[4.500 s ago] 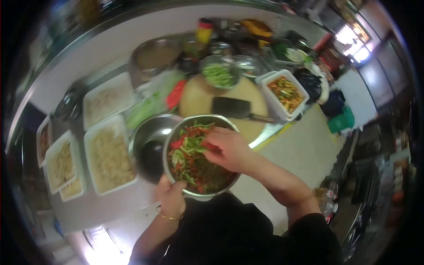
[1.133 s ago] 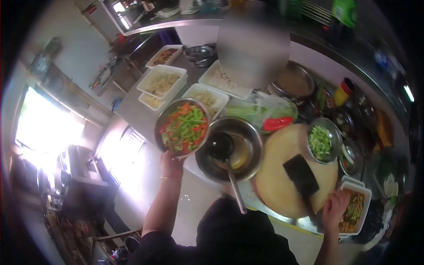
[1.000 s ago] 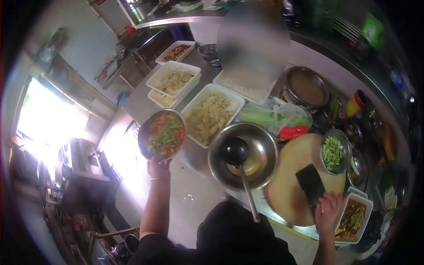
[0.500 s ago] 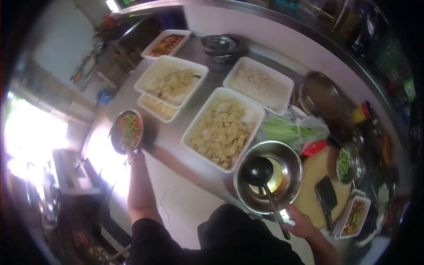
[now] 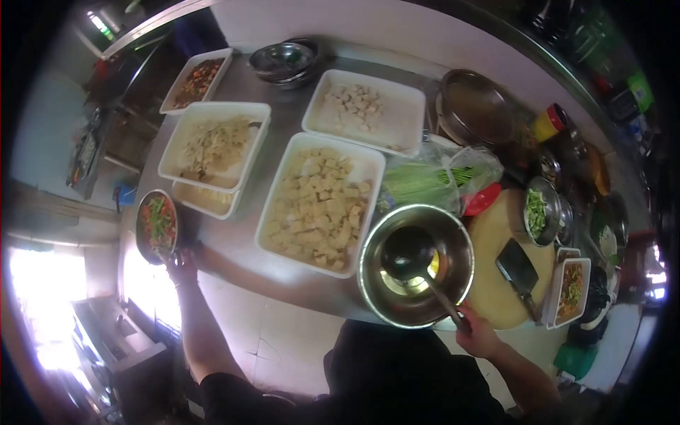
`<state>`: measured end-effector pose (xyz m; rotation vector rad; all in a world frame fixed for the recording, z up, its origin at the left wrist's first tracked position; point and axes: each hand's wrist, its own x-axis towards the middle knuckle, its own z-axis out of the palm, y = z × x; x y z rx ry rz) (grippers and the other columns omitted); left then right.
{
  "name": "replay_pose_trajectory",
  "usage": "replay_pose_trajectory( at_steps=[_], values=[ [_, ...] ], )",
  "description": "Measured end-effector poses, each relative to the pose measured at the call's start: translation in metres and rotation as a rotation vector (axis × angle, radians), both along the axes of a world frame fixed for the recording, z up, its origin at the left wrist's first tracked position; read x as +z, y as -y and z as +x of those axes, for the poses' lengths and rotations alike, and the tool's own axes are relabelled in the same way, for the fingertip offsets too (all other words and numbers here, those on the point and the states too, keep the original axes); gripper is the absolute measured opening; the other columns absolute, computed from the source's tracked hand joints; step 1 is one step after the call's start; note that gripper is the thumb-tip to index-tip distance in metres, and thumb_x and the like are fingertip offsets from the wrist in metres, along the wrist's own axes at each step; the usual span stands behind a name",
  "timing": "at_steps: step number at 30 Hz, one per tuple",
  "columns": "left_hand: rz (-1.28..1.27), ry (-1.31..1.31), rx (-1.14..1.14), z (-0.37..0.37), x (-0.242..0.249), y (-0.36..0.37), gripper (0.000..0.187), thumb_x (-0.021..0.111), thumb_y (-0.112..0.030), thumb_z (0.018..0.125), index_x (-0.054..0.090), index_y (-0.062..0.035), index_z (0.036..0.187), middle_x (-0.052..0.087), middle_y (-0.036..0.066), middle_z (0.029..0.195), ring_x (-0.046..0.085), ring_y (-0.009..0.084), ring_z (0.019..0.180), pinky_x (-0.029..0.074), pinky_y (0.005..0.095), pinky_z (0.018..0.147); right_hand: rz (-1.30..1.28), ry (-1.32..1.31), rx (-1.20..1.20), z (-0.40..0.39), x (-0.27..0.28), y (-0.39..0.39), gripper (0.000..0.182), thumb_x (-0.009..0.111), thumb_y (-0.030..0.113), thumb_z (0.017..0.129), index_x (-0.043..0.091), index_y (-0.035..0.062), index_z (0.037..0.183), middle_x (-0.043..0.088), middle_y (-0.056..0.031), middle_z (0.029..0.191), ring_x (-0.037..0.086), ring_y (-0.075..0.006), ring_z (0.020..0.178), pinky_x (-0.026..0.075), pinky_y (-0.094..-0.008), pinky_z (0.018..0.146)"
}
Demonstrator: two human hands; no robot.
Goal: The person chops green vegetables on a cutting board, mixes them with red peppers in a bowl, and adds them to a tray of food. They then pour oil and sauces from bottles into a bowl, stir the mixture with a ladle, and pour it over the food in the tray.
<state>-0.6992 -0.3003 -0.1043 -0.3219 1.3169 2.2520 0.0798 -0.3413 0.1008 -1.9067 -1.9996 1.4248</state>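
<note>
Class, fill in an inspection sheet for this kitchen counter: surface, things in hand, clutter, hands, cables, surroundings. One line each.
Surface: steel counter, crowded with food trays.
Things in hand: bowl of chopped vegetables at the counter's left end; ladle resting in a steel mixing bowl.
Clutter: tray of cubed tofu, three more white trays behind it, bagged greens, cleaver on a round cutting board, sauce bottle.
Hands: left hand holds the vegetable bowl's rim; right hand grips the ladle handle.
Cables: nothing seen.
Surroundings: tiled floor, bright window light at left.
</note>
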Motion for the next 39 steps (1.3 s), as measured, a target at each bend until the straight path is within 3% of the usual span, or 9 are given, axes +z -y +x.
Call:
replay_pose_trajectory(
  at_steps=[6,10,12,16,18,20,22,37,39],
  values=[
    [0.032,0.220,-0.016,0.083,0.050,0.000,0.051,0.065,-0.030,0.093,0.046,-0.0042,0.133,0.051,0.015,0.135,0.052,0.0248,0.123,0.050,0.0392,0.101,-0.044,-0.329,-0.277,0.013,0.030,-0.039,0.036,0.061,0.005,0.086,0.054,0.0049,0.121,0.059,-0.0034,0.088,0.055,-0.0106,0.067,0.045,-0.0269,0.058],
    [0.068,0.151,-0.568,0.178,0.059,0.028,0.006,0.058,-0.016,0.096,0.056,-0.0107,0.096,0.058,-0.001,0.083,0.062,0.0106,0.079,0.054,0.0216,0.066,0.098,-0.636,-0.624,0.043,0.045,-0.122,0.035,0.060,0.007,0.090,0.055,0.0055,0.125,0.059,-0.0018,0.087,0.052,-0.0097,0.057,0.043,-0.0267,0.049],
    [0.014,0.169,-0.617,0.250,0.030,0.047,0.017,0.057,-0.010,0.095,0.054,-0.0167,0.079,0.055,-0.006,0.068,0.058,0.0055,0.059,0.044,0.0157,0.043,0.130,-0.577,-0.618,0.048,0.072,-0.175,0.045,0.058,0.005,0.091,0.052,0.0078,0.135,0.059,-0.0027,0.082,0.052,-0.0103,0.055,0.042,-0.0272,0.047],
    [-0.227,-0.366,-1.352,0.398,0.021,0.077,0.028,0.052,-0.035,0.097,0.061,-0.0122,0.110,0.064,0.002,0.094,0.061,0.0195,0.089,0.052,0.0365,0.076,0.351,-0.204,-0.488,0.096,0.045,-0.259,0.055,0.061,0.008,0.085,0.050,0.0065,0.139,0.061,-0.0057,0.083,0.058,-0.0128,0.057,0.047,-0.0294,0.049],
    [-0.156,0.124,-1.254,0.479,0.065,0.068,0.024,0.061,-0.026,0.087,0.062,-0.0099,0.105,0.065,0.009,0.095,0.063,0.0297,0.089,0.052,0.0398,0.081,0.405,-0.095,-0.434,0.116,0.024,-0.288,0.057,0.064,0.013,0.081,0.052,0.0026,0.136,0.067,-0.0133,0.094,0.067,-0.0237,0.069,0.053,-0.0359,0.062],
    [-0.260,-0.090,-1.321,0.510,0.055,0.074,0.024,0.069,-0.015,0.080,0.064,-0.0076,0.102,0.067,0.015,0.097,0.065,0.0336,0.091,0.052,0.0412,0.084,0.551,0.136,-0.321,0.129,0.008,-0.309,0.056,0.064,0.014,0.079,0.054,0.0007,0.133,0.067,-0.0197,0.105,0.067,-0.0329,0.086,0.053,-0.0401,0.076],
    [-0.423,-1.190,-1.574,0.524,0.051,0.081,0.039,0.074,-0.022,0.081,0.064,-0.0082,0.117,0.071,0.014,0.104,0.069,0.0266,0.098,0.053,0.0392,0.086,0.595,0.211,-0.289,0.134,-0.002,-0.321,0.055,0.064,0.016,0.078,0.055,-0.0001,0.131,0.066,-0.0231,0.111,0.065,-0.0382,0.098,0.051,-0.0427,0.085],
    [-0.433,-1.161,-1.758,0.510,0.125,0.059,0.029,0.068,-0.010,0.080,0.066,-0.0020,0.108,0.070,0.018,0.106,0.068,0.0307,0.100,0.056,0.0405,0.083,0.096,-0.238,-0.526,0.119,0.010,-0.342,0.057,0.060,0.003,0.080,0.050,-0.0008,0.136,0.064,-0.0117,0.087,0.059,-0.0166,0.057,0.043,-0.0307,0.046],
    [-0.223,0.030,-1.463,0.522,0.129,0.046,0.034,0.062,-0.009,0.082,0.060,0.0002,0.115,0.065,0.017,0.114,0.064,0.0327,0.106,0.056,0.0439,0.082,0.006,-0.350,-0.601,0.116,0.014,-0.343,0.054,0.060,0.003,0.081,0.050,0.0000,0.134,0.063,-0.0102,0.086,0.057,-0.0154,0.056,0.042,-0.0297,0.045]
  ],
)
